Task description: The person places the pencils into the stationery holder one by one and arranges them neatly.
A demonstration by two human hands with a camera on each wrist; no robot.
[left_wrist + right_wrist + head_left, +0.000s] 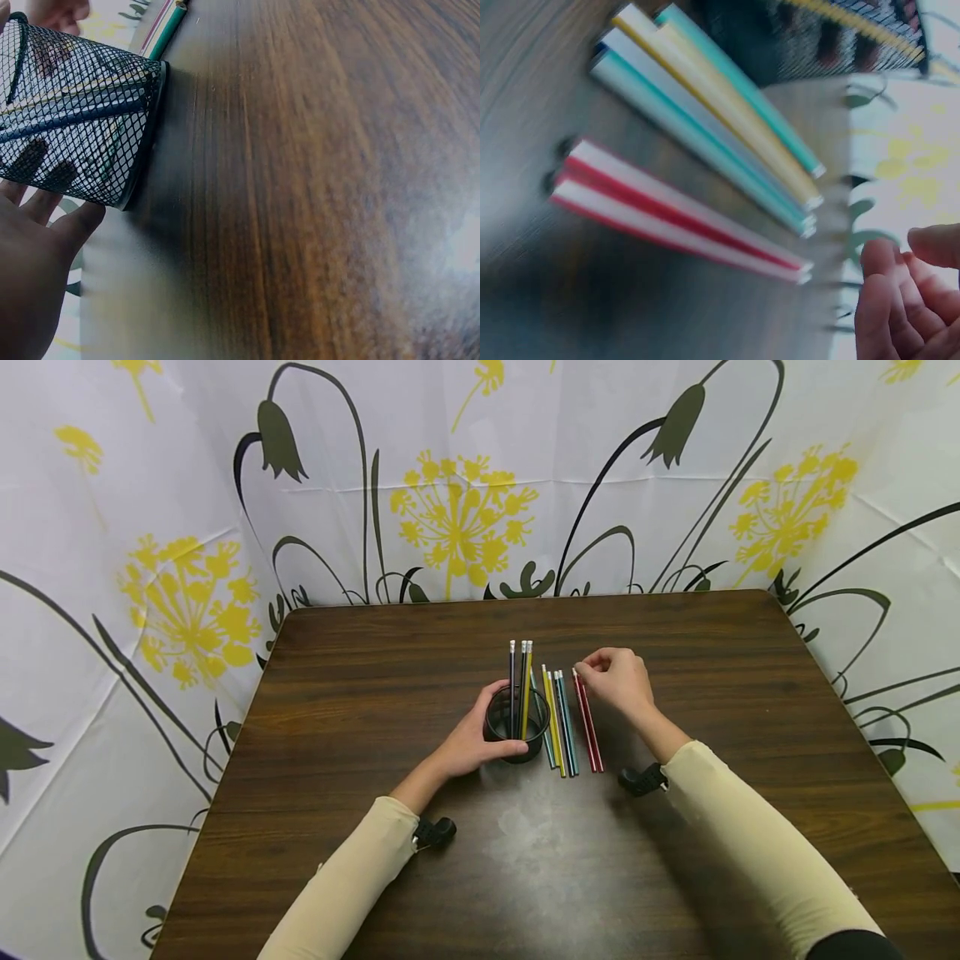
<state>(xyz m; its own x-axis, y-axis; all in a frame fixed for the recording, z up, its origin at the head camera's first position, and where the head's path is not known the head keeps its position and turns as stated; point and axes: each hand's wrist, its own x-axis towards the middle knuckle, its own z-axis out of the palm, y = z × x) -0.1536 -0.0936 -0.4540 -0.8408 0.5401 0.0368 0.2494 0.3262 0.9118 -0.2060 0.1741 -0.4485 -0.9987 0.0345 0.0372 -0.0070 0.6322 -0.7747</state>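
My left hand [472, 739] grips a black mesh pencil cup [534, 748], thumb across the near side and fingers around the left. Upright in the cup stand two dark pencils [513, 693] and a yellow pencil [528, 685], eraser ends up. Just right of the cup lies a row of yellow, dark and teal pencils [566, 727]. Two red pencils [588, 727] lie a little apart from that row. At their eraser ends hovers my right hand [618, 678], its fingers loosely bent. The right wrist view shows nothing between the thumb and fingers [889, 300].
Everything rests on a dark wood-grain table [360, 668]. A white curtain [337, 527] with yellow and olive flower prints hangs behind the table's far edge and along its sides. Black wrist cameras [435, 832] sit on both forearms.
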